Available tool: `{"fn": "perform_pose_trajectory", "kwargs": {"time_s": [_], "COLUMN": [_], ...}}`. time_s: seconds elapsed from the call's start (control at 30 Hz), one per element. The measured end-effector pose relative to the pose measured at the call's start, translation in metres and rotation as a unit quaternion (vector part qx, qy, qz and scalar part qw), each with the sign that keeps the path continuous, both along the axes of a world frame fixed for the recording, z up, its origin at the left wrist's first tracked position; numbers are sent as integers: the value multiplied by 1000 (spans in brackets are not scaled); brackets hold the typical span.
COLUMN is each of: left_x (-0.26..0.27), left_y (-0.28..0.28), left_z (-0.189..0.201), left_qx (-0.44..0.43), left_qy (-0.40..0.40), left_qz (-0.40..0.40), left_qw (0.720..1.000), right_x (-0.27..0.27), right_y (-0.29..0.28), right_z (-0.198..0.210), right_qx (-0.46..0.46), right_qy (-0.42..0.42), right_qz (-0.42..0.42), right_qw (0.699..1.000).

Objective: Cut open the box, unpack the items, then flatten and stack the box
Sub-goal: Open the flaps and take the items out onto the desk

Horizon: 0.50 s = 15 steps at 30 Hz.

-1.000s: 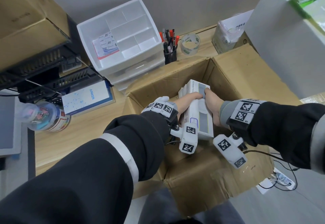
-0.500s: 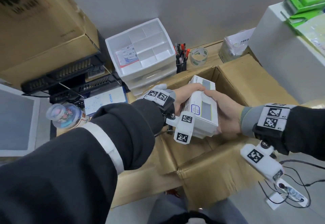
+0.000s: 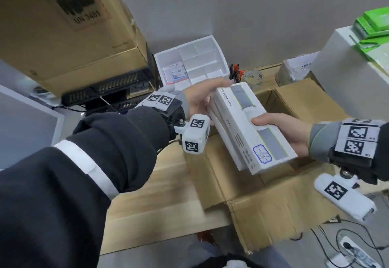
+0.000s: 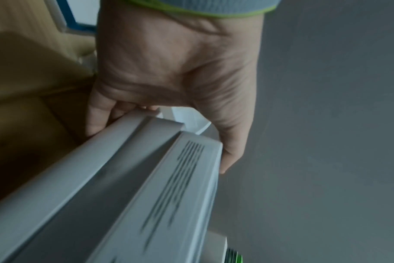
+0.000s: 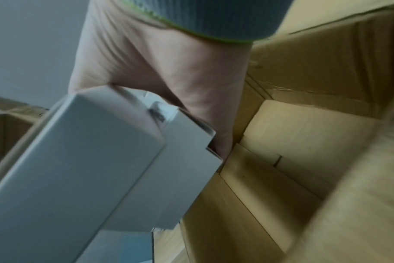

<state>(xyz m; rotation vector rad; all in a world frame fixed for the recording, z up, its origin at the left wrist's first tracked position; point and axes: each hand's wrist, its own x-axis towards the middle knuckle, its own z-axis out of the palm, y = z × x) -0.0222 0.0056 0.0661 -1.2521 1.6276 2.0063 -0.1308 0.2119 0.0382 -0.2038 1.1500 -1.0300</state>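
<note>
A plain grey wall point(image 3: 210, 4) is standing behind a light wooden desk point(image 3: 168, 183), while cables point(image 3: 357, 244) are trailing over the grey floor point(image 3: 168, 257).

Organizer tray point(image 3: 190, 65) & pen cup point(image 3: 235, 74) crowd desk behind open box point(image 3: 248, 202).

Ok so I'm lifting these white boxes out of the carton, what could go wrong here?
The white boxes are several loose ones, squeezed only at the ends by your left hand and right hand; a middle one could slip out. A dropped box might fall past the open carton to the floor.
</note>
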Motion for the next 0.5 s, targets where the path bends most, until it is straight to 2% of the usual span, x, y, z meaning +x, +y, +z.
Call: {"fn": "perform_pose_trajectory", "kwargs": {"time_s": [0.07,0.17,0.3,0.4,0.5], "left_x": [12,30,65,90,118], "left_y": [-19,-36,-55,-67,-83], "left_z": [13,30,31,27,25], "left_qx": [-10,28,53,49,26], "left_qy": [-10,-28,-37,-47,-49], "left_qz": [-30,-59,-83,-24,54], "left_qw": [999,997,994,997,997], "right_x": [3,10,29,37,41], "right_y": [-13,-37,-72,-91,-113], "right_z": [11,24,28,27,29], "right_qx": [0,7,16,21,33], "right_qy": [18,43,60,89,121], "right_qz": [39,88,179,209,197], "right_qw": [999,995,982,974,972]}}
